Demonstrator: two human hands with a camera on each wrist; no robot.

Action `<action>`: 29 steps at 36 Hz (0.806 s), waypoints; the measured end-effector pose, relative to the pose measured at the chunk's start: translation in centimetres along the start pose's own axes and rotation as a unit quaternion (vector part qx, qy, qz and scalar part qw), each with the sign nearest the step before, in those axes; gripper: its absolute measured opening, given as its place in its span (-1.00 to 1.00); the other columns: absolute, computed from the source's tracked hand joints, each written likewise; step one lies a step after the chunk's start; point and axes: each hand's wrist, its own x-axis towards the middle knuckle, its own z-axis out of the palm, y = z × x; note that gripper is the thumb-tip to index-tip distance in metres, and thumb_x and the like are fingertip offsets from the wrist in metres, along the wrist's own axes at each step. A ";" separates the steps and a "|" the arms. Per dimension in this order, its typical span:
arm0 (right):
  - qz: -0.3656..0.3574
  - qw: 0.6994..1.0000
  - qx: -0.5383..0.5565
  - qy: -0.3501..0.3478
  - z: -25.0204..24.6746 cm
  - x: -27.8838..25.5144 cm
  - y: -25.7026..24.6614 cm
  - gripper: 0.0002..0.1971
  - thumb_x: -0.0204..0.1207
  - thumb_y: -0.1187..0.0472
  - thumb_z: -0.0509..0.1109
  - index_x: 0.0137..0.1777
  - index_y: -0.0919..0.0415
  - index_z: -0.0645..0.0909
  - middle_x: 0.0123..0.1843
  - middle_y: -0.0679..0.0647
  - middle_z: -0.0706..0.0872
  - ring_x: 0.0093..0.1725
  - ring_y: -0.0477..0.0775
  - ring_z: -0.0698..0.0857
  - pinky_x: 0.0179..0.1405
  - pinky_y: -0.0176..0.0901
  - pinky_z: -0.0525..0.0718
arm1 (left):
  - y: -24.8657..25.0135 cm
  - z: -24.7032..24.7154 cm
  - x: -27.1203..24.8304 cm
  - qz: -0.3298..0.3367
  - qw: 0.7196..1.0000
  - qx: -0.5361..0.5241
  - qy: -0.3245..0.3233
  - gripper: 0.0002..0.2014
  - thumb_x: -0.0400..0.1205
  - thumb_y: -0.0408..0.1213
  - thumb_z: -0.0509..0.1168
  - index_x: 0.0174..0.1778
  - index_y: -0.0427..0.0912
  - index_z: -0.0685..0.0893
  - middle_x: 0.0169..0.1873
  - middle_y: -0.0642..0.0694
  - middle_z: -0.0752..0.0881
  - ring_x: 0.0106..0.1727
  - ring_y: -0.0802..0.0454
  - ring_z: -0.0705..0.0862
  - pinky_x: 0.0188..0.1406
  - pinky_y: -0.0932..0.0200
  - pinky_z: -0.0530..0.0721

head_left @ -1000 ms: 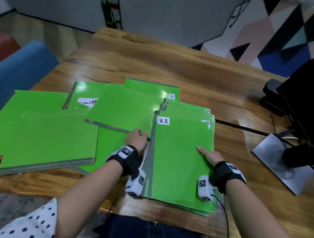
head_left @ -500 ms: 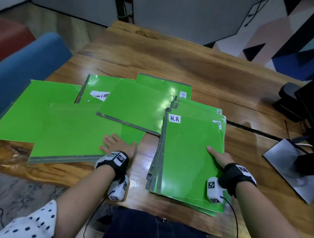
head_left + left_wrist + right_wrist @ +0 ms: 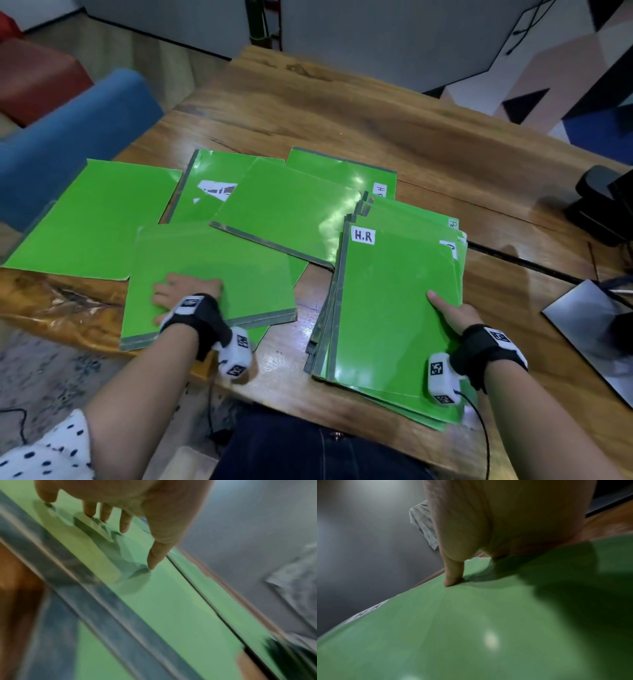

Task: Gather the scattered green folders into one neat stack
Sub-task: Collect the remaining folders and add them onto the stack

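Green folder (image 3: 209,274) slid nearer, left hand (image 3: 186,296) pressing

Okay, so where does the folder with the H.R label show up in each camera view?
Head: the H.R folder tops the stack at right of centre, label at its far left corner.
Left wrist: not in it; only the folder under the left hand.
Right wrist: the same folder fills the lower half, label at the left edge.
Shared landmark: the right hand, its thumb pressed on the cover near the right edge, shows in head and right wrist views.
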 end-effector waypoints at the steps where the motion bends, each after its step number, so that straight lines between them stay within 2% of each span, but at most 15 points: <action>1: 0.000 1.000 -0.001 -0.002 0.0 0.0 0.0 0.00 0.38 -0.33 0.37 0.58 0.42 0.21 0.55 0.35 0.37 0.46 0.35 0.46 0.42 0.19 0.46 | -0.6 -0.8 0.7 -0.015 1.000 0.006 -0.011 0.04 0.38 0.05 0.49 0.63 -0.27 0.05 0.61 -0.34 0.07 0.62 -0.30 0.08 0.52 -0.36 0.18; 3: -0.002 1.000 -0.002 -0.004 -0.1 0.1 -0.1 -0.01 0.39 -0.33 0.36 0.58 0.43 0.21 0.55 0.35 0.37 0.46 0.35 0.45 0.42 0.19 0.45 | -2.0 -2.2 1.8 0.018 0.999 0.016 -0.046 0.14 0.34 0.00 0.55 0.67 -0.19 -0.06 0.63 -0.37 0.00 0.62 -0.35 0.09 0.54 -0.36 0.16; 4: -0.002 1.000 -0.002 -0.005 -0.1 0.1 -0.1 -0.01 0.39 -0.33 0.36 0.57 0.43 0.21 0.55 0.35 0.37 0.46 0.35 0.46 0.42 0.19 0.45 | -2.9 -2.6 2.0 0.044 0.995 0.044 -0.081 0.13 0.33 -0.16 0.56 0.68 -0.05 -0.07 0.63 -0.36 0.03 0.59 -0.37 0.20 0.49 -0.35 0.28; 6: -0.001 1.000 -0.004 -0.006 -0.1 0.2 -0.2 -0.01 0.39 -0.33 0.36 0.57 0.43 0.22 0.55 0.36 0.37 0.46 0.36 0.46 0.41 0.19 0.46 | -3.5 -2.6 2.4 0.031 0.989 0.041 -0.139 0.09 0.33 -0.40 0.46 0.63 0.27 -0.05 0.63 -0.32 0.11 0.45 -0.35 0.44 0.28 -0.28 0.54; 7: 0.000 1.000 -0.004 -0.006 -0.1 0.2 -0.2 -0.02 0.40 -0.32 0.36 0.57 0.43 0.21 0.55 0.36 0.37 0.46 0.37 0.45 0.41 0.19 0.46 | -3.7 -2.7 2.5 0.049 0.986 0.060 -0.145 0.08 0.34 -0.36 0.47 0.63 0.28 -0.06 0.62 -0.32 0.12 0.42 -0.36 0.47 0.25 -0.26 0.56; 9: 0.003 1.000 -0.003 -0.004 -0.1 0.3 -0.4 -0.03 0.42 -0.29 0.37 0.58 0.44 0.20 0.56 0.37 0.35 0.46 0.37 0.45 0.41 0.19 0.46 | -3.3 -3.3 2.5 0.073 0.991 0.069 -0.085 0.25 0.24 0.06 0.61 0.67 -0.06 -0.10 0.61 -0.38 0.12 0.50 -0.40 0.36 0.39 -0.32 0.43; 10: 0.005 1.000 -0.002 -0.003 0.0 0.3 -0.4 -0.03 0.41 -0.29 0.38 0.57 0.45 0.20 0.55 0.37 0.36 0.46 0.38 0.45 0.41 0.19 0.46 | -3.1 -3.4 2.5 0.058 0.994 0.060 -0.074 0.34 0.14 0.19 0.61 0.67 -0.18 -0.08 0.61 -0.39 0.12 0.54 -0.39 0.31 0.44 -0.33 0.37; 11: 0.007 1.000 0.000 -0.002 0.0 0.4 -0.5 -0.03 0.41 -0.28 0.38 0.57 0.45 0.21 0.55 0.37 0.36 0.45 0.38 0.46 0.41 0.20 0.47 | -3.2 -3.7 2.2 0.056 0.991 0.076 -0.096 0.27 0.19 0.10 0.62 0.67 -0.12 -0.06 0.61 -0.37 0.14 0.53 -0.36 0.33 0.43 -0.30 0.41; 13: 0.011 1.000 0.004 0.003 0.1 0.3 -0.5 -0.05 0.42 -0.26 0.39 0.57 0.44 0.21 0.54 0.37 0.37 0.45 0.39 0.46 0.39 0.20 0.47 | -3.6 -4.2 1.2 0.059 0.989 0.033 -0.129 0.06 0.25 -0.26 0.51 0.65 0.13 0.11 0.58 -0.29 0.27 0.39 -0.27 0.52 0.26 -0.19 0.60; 14: 0.014 1.000 0.006 0.007 0.1 0.2 -0.6 -0.06 0.42 -0.25 0.40 0.57 0.44 0.20 0.55 0.37 0.36 0.45 0.39 0.45 0.39 0.21 0.46 | -3.6 -4.7 0.6 0.063 0.990 0.009 -0.126 0.03 0.22 -0.30 0.49 0.63 0.12 0.18 0.54 -0.29 0.34 0.34 -0.25 0.56 0.22 -0.18 0.63; 17: 0.017 1.000 0.012 0.016 0.3 0.0 -0.7 -0.05 0.42 -0.24 0.41 0.58 0.43 0.18 0.56 0.36 0.34 0.47 0.39 0.43 0.41 0.22 0.46 | -1.8 -5.8 -0.5 -0.012 0.998 -0.048 0.044 -0.03 0.28 -0.15 0.61 0.55 -0.27 0.26 0.47 -0.39 0.33 0.47 -0.31 0.35 0.41 -0.23 0.39; 18: 0.017 1.000 0.015 0.018 0.3 -0.1 -0.7 -0.05 0.42 -0.24 0.41 0.58 0.43 0.17 0.57 0.36 0.33 0.48 0.39 0.42 0.42 0.22 0.45 | -1.0 -6.5 -1.2 -0.023 0.995 -0.052 0.083 -0.09 0.31 -0.16 0.61 0.49 -0.34 0.28 0.45 -0.40 0.32 0.48 -0.31 0.31 0.41 -0.23 0.33; 20: 0.017 1.000 0.015 0.020 0.4 -0.3 -0.7 -0.05 0.43 -0.23 0.41 0.59 0.42 0.15 0.58 0.35 0.31 0.49 0.39 0.41 0.42 0.22 0.43 | 0.6 -7.8 -2.4 0.014 0.990 -0.042 0.131 -0.22 0.39 -0.29 0.56 0.44 -0.38 0.30 0.46 -0.40 0.33 0.47 -0.32 0.34 0.38 -0.24 0.35; 24: 0.016 1.000 0.015 0.018 0.5 -0.7 -0.7 -0.07 0.45 -0.22 0.40 0.57 0.45 0.18 0.56 0.37 0.34 0.47 0.39 0.43 0.39 0.20 0.45 | 2.5 -10.2 -4.3 0.104 0.982 -0.026 0.158 -0.36 0.54 -0.43 0.39 0.47 -0.43 0.23 0.32 -0.42 0.53 0.30 -0.39 0.57 0.16 -0.24 0.56; 29: 0.009 1.000 0.011 0.013 0.3 -1.3 -1.0 -0.08 0.45 -0.22 0.38 0.56 0.47 0.20 0.55 0.38 0.36 0.45 0.39 0.45 0.37 0.20 0.46 | 4.5 -13.3 -8.9 0.196 0.963 0.001 0.183 -0.50 0.61 -0.46 0.26 0.45 -0.46 0.28 0.27 -0.43 0.58 0.28 -0.39 0.58 0.14 -0.21 0.56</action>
